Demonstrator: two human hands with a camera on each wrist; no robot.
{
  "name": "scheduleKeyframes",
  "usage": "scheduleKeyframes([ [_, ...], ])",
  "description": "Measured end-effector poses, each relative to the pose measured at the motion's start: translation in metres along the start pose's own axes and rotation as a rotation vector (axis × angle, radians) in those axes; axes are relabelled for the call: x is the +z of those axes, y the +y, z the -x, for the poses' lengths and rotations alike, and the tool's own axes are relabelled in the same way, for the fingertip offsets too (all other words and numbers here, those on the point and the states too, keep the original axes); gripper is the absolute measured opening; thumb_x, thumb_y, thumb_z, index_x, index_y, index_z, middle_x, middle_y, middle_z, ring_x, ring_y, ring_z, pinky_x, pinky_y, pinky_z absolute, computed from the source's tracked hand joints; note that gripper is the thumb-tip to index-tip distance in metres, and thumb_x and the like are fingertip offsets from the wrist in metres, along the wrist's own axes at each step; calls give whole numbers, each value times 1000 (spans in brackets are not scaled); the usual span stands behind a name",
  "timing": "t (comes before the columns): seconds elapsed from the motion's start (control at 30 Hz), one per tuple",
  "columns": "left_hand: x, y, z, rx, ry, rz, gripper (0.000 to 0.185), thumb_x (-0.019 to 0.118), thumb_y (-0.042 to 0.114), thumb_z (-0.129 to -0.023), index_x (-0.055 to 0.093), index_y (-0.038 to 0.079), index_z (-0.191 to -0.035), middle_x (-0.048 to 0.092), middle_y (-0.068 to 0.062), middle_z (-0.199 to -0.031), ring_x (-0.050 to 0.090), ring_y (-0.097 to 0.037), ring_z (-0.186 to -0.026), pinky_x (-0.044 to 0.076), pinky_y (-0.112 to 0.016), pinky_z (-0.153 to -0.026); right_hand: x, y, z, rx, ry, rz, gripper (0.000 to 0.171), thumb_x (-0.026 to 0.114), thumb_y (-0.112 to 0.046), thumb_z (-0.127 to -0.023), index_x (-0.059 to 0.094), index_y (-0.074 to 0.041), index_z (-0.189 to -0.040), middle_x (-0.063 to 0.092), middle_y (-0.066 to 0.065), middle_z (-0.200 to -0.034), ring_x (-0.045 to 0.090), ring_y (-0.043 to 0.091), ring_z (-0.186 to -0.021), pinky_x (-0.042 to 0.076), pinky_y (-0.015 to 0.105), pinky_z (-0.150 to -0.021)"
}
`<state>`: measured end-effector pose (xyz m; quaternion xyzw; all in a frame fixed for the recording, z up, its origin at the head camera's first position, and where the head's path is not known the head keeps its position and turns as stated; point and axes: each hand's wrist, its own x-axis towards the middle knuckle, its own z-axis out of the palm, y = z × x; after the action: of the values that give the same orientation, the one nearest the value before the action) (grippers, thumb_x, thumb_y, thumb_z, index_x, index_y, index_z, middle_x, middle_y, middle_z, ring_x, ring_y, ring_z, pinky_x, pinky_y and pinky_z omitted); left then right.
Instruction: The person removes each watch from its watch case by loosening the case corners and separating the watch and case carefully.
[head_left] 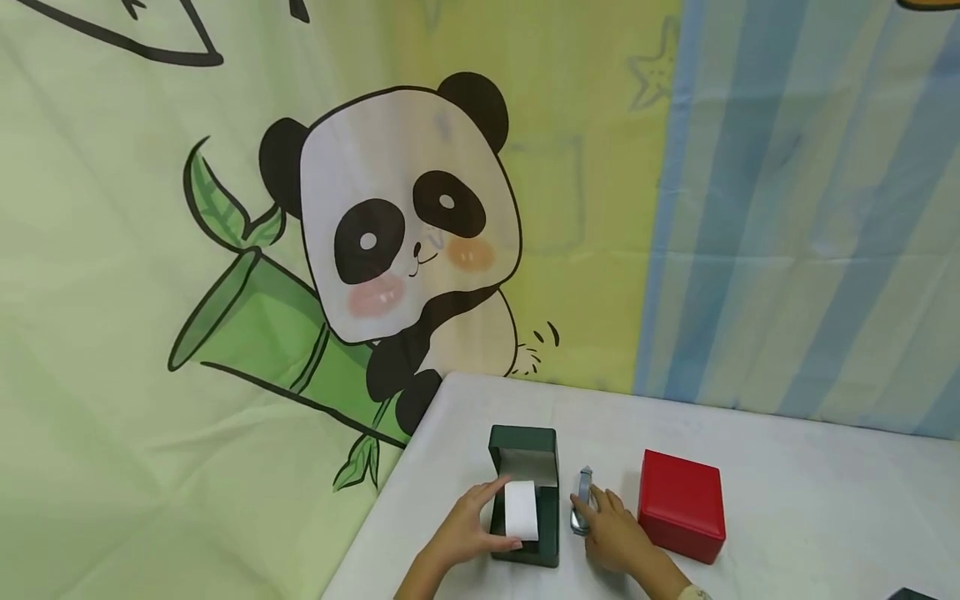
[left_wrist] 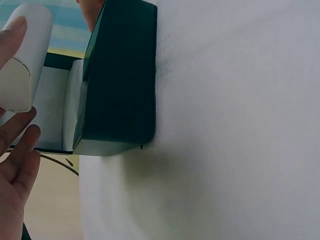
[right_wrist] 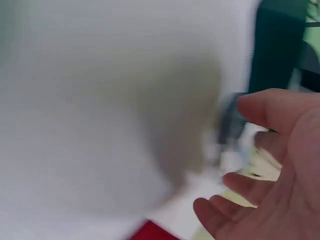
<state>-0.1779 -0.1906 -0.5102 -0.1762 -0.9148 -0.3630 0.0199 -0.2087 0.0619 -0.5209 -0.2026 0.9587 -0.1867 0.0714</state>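
Observation:
My left hand [head_left: 468, 525] holds a white watch cushion [head_left: 521, 510] between thumb and fingers, above the dark green watch box [head_left: 549, 521], whose lid stands up. In the left wrist view the cushion [left_wrist: 34, 47] is a white roll with a flat end, outside the box's [left_wrist: 120, 75] hollow. On the white table lies a silvery-blue watch [head_left: 585, 483], just right of the box. My right hand [head_left: 618, 533] is over it, thumb and fingers spread at its sides. The watch is blurred in the right wrist view, so firm contact is hard to tell.
A closed red box [head_left: 681, 496] sits on the table [head_left: 810, 500] to the right of my right hand. Behind the table hangs a printed cloth [head_left: 600, 292] with a panda. A dark object [head_left: 907, 594] shows at the bottom right edge.

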Motion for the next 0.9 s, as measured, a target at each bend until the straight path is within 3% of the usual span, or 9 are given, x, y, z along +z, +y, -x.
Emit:
scheduleKeyframes([
  [0.17,-5,-1,-4,33,18,-47,85,76,47,-66,42,15,-137,56,-6,-126,52,-24,-113,46,-42,-91,-21,-22,1,-104,69,-80,56,68,-22,-77,51,-8,-128,44,21,-133,41,43,-120,42,60,-88],
  [0.4,-10,3,-8,25,-26,-37,85,75,50,-67,41,17,-138,53,-3,-129,49,-24,-116,45,-43,-92,-33,-39,-1,-294,-7,-339,89,69,-45,-76,26,-7,-143,33,21,-142,38,42,-125,40,60,-91],
  [0.6,-13,9,-8,14,-73,-12,84,75,49,-67,39,22,-139,52,-3,-131,48,-24,-118,45,-42,-93,-28,-41,-5,-333,9,-355,89,72,-43,-74,27,-12,-144,36,15,-143,42,37,-125,42,56,-91],
  [0.73,-10,5,-8,-5,-92,6,84,74,49,-68,37,24,-139,51,-3,-131,48,-25,-118,45,-44,-92,-20,-40,-7,-357,20,-310,79,70,-42,-76,34,-14,-141,40,11,-140,49,33,-117,47,52,-86],
  [0.9,0,-4,-12,17,-104,-48,84,72,50,-70,35,22,-140,50,-2,-133,45,-25,-121,42,-45,-96,-13,-37,-10,-338,23,-296,74,71,-39,-76,39,-13,-137,42,11,-137,51,31,-113,48,52,-85],
])
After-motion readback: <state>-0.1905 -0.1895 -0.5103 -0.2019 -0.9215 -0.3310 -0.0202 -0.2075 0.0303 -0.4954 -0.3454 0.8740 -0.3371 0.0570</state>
